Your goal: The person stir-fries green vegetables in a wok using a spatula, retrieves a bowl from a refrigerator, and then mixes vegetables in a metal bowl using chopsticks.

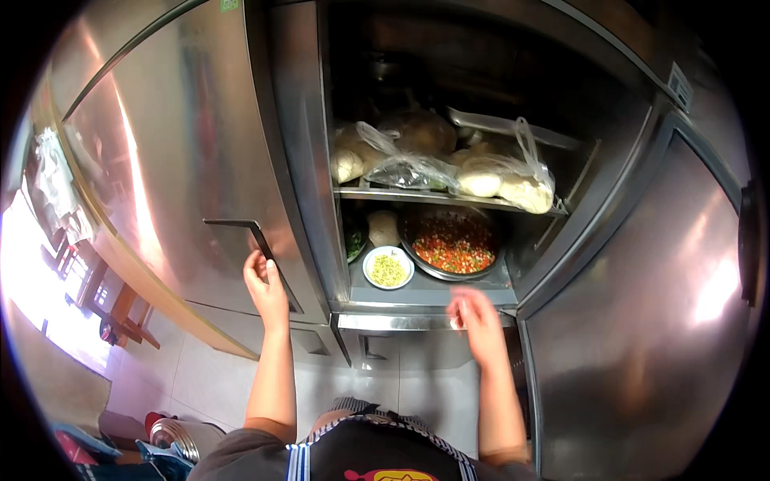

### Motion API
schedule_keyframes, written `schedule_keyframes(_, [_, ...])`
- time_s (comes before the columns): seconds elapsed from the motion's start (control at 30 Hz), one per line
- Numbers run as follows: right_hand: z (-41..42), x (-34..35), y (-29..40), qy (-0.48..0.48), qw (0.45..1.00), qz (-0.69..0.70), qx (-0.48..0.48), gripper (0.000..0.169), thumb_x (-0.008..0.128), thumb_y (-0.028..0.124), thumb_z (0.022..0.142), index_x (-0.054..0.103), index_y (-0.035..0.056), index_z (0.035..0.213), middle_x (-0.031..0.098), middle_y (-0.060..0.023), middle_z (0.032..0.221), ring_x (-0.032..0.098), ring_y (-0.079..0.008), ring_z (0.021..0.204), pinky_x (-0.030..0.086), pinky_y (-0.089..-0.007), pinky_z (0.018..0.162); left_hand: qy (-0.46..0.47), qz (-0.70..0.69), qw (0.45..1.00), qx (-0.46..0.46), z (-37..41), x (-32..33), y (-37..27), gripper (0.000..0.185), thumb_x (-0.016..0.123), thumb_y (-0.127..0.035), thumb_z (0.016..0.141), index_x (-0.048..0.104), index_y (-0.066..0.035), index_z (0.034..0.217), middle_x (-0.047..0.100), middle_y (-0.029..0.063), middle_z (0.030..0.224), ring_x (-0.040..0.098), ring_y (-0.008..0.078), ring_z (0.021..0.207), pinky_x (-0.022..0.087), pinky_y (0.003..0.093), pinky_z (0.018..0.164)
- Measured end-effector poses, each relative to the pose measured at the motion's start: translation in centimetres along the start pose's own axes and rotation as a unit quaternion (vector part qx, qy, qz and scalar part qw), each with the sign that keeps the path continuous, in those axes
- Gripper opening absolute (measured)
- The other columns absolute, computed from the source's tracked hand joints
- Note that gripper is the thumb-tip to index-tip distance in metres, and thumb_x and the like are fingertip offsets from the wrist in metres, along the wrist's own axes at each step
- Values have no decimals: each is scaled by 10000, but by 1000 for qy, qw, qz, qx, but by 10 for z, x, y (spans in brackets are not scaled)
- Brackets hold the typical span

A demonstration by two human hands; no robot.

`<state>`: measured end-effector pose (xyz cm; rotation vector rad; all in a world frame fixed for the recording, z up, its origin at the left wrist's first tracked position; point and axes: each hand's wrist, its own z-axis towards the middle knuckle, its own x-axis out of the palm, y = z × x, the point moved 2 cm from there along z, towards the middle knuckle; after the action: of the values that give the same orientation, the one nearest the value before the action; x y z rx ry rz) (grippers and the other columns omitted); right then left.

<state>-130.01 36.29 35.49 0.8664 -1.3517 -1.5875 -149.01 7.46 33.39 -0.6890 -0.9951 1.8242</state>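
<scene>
My left hand (267, 294) is raised with bent fingers at the recessed handle (260, 235) of a shut stainless-steel refrigerator door (198, 150). Whether the fingers grip the handle's edge is unclear. Blurred, my right hand (475, 315) hangs before the open compartment with loosely curled fingers and nothing seen in it. Behind it, on the lower shelf (430, 294), stands a large metal bowl (454, 278) of chopped red peppers (454, 243) with pale and green bits. A small white bowl (408, 282) of chopped yellow-green food (387, 270) is beside it.
Plastic bags of pale food (517, 186) lie on the upper wire shelf (415, 195), one overhanging its edge. The compartment's steel door (637, 312) stands open at right. A wooden stool (127, 315) and a metal pot (186, 436) are at left on the tiled floor (373, 380).
</scene>
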Motion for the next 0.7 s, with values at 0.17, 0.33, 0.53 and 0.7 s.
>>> schedule_keyframes(0.17, [230,117,170,47,982,155,-100,347,378,233,929,444,-22,1155,594,-123,885,594,-189,727,493,-258,586,22,-13,999,-47,-6,2,30,322,501,-133,864,442,15,1144,490,94,1065,477,164,979,383,285,859])
schedule_keyframes(0.33, [396,118,172,22,974,191,-123,356,471,298,868,488,71,1142,626,-95,935,589,-309,874,473,-419,767,108,-94,985,-101,-37,-7,35,325,458,-53,859,409,1,1176,492,131,1107,512,184,972,404,287,858])
schedule_keyframes(0.53, [421,111,127,-25,992,122,-31,315,477,272,863,497,70,1103,621,-92,914,589,-293,851,479,-399,745,136,-101,948,-268,-88,-76,91,358,387,41,814,372,-3,1170,504,140,1043,573,158,772,470,257,728])
schedule_keyframes(0.7, [425,112,132,-39,992,116,-35,280,481,251,858,504,69,1070,618,-89,897,589,-280,832,484,-382,726,113,-55,942,-310,-92,-93,103,373,374,49,795,384,-10,1163,509,127,1038,573,156,742,466,264,703])
